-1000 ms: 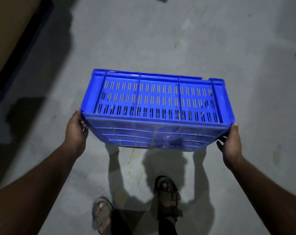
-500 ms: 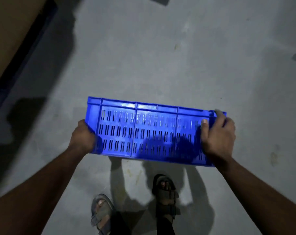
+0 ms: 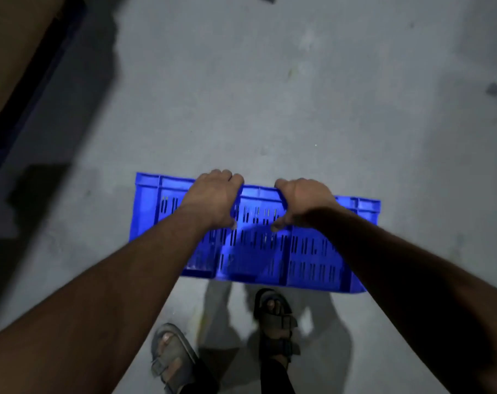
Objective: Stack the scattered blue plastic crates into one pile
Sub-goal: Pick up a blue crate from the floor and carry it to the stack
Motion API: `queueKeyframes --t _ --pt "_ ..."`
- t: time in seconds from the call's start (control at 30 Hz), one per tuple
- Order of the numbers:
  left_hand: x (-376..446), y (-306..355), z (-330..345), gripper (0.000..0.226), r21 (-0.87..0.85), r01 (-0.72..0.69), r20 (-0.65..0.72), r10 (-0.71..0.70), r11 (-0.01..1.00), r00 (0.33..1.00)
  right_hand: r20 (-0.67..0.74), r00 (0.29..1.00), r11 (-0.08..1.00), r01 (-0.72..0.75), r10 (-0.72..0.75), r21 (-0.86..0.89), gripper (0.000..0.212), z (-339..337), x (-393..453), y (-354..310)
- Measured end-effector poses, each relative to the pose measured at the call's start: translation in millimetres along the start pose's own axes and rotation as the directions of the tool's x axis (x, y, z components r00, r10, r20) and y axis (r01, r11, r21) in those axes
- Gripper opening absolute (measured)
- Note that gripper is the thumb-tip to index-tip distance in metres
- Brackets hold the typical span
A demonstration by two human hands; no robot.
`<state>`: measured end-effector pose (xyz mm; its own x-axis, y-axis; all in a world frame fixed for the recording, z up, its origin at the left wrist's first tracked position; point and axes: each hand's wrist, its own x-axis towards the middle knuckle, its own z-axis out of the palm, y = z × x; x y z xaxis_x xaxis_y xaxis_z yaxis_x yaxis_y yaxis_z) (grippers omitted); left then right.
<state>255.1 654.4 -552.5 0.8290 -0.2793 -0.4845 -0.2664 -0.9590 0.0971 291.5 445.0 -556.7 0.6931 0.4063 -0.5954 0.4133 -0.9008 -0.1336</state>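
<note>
One blue plastic crate (image 3: 307,251) with slotted walls hangs in front of me above the grey floor, its long slotted side facing the camera. My left hand (image 3: 213,197) grips the top long rim left of centre, fingers curled over the far edge. My right hand (image 3: 301,203) grips the same rim just right of centre, thumb on the near face. Both forearms cover parts of the crate's lower corners. No other crate is in view.
My sandalled feet (image 3: 272,317) stand right below the crate on the concrete floor (image 3: 270,95). A brown surface with a dark edge (image 3: 33,81) runs along the left. A dark spot (image 3: 493,89) marks the floor at far right.
The crate has tipped from bottom-up view onto its side and dropped lower. Both hands moved from its short ends to the middle of the top long rim.
</note>
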Motion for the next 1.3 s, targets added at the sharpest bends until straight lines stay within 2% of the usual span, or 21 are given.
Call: queueKeyframes --t 0.07,0.13,0.23,0.3,0.37,0.4,0.47,0.6,0.7,0.77,0.8,0.83,0.9,0.97,1.07,1.1,1.17,1.23,1.3 --pt "-11.4 2.0 -0.8 0.079 -0.065 -0.013 0.083 0.018 0.998 0.996 0.054 0.999 0.999 0.004 -0.007 0.049 0.080 2.7 -9.3 -2.4" --pt "-25.3 6.6 -1.3 0.073 -0.051 -0.001 0.094 0.006 0.999 0.996 0.058 0.997 0.995 0.040 -0.045 0.091 0.069 5.8 -18.8 -4.3" --pt "-42.8 15.1 1.5 0.062 0.008 0.018 0.012 -0.018 1.000 1.000 -0.042 0.996 0.994 0.087 -0.084 0.070 0.048 10.7 -38.5 -8.7" --pt "-55.8 19.8 10.0 0.058 0.059 -0.010 -0.090 0.015 0.998 0.996 -0.121 0.989 0.996 0.085 -0.082 0.019 0.045 20.9 -53.1 -14.3" --pt "-66.6 23.4 25.3 0.059 0.104 -0.043 -0.084 0.051 0.994 0.995 -0.202 0.973 0.994 0.112 -0.113 -0.015 0.040 36.0 -63.3 -23.2" --pt "-70.1 25.0 35.8 0.056 0.101 -0.047 -0.105 0.058 0.994 0.993 -0.208 0.967 0.989 0.140 -0.148 -0.052 0.036 47.7 -65.2 -27.4" --pt "-71.3 28.5 60.0 0.049 0.068 -0.046 -0.123 0.054 0.997 0.991 -0.135 0.974 0.977 0.160 -0.179 -0.142 0.032 71.9 -67.0 -34.0" --pt "-63.0 40.2 92.2 0.027 0.025 -0.040 -0.011 0.040 0.999 0.999 -0.027 0.980 0.941 0.180 -0.196 -0.287 0.026 118.5 -50.3 -36.6" --pt "-58.8 50.8 121.1 0.033 0.026 -0.019 0.111 0.016 0.999 0.994 -0.100 0.962 0.931 0.214 -0.253 -0.296 0.006 149.6 -36.2 -35.9" --pt "-62.5 55.7 142.0 0.036 0.007 0.012 0.138 -0.012 1.000 0.990 -0.178 0.940 0.923 0.228 -0.292 -0.309 0.029 181.8 -35.1 -37.5" --pt "-65.1 56.7 152.3 0.037 0.005 0.018 0.149 -0.019 1.000 0.989 -0.225 0.926 0.916 0.216 -0.302 -0.338 0.033 194.2 -38.0 -38.7" --pt "-68.5 57.4 160.0 0.038 0.023 0.010 0.171 -0.014 1.000 0.985 -0.264 0.913 0.912 0.207 -0.310 -0.354 0.033 204.0 -41.3 -39.8" --pt "-75.6 58.5 168.1 0.038 0.060 -0.015 0.206 0.003 0.998 0.979 -0.230 0.925 0.923 0.224 -0.302 -0.312 0.029 227.3 -47.1 -39.6" --pt "-79.1 56.3 167.5 0.039 0.047 -0.023 0.225 0.012 0.999 0.974 -0.155 0.956 0.954 0.213 -0.247 -0.210 0.022 227.5 -53.6 -41.1" --pt "-79.0 42.3 162.2 0.034 -0.089 0.058 0.260 -0.033 0.994 0.965 -0.125 0.981 0.987 0.156 -0.151 0.030 0.035 222.6 -65.5 -31.6" --pt "-80.1 34.6 161.6 0.029 -0.182 0.134 0.240 -0.088 0.974 0.967 -0.140 0.983 0.983 0.137 -0.119 0.126 0.043 219.5 -68.5 -28.3" --pt "-81.6 16.8 156.2 0.031 -0.399 0.309 0.128 -0.281 0.863 0.951 -0.205 0.978 0.965 0.034 0.021 0.260 0.056 209.5 -68.3 -13.2" --pt "-78.0 -8.1 146.4 0.046 -0.541 0.437 0.013 -0.512 0.718 0.859 -0.290 0.921 0.897 -0.120 0.261 0.426 0.057 191.6 -60.5 8.8" --pt "-67.6 -41.7 142.7 0.058 -0.564 0.551 0.009 -0.663 0.615 0.748 -0.301 0.800 0.736 -0.240 0.520 0.633 0.059 167.4 -49.3 32.5"
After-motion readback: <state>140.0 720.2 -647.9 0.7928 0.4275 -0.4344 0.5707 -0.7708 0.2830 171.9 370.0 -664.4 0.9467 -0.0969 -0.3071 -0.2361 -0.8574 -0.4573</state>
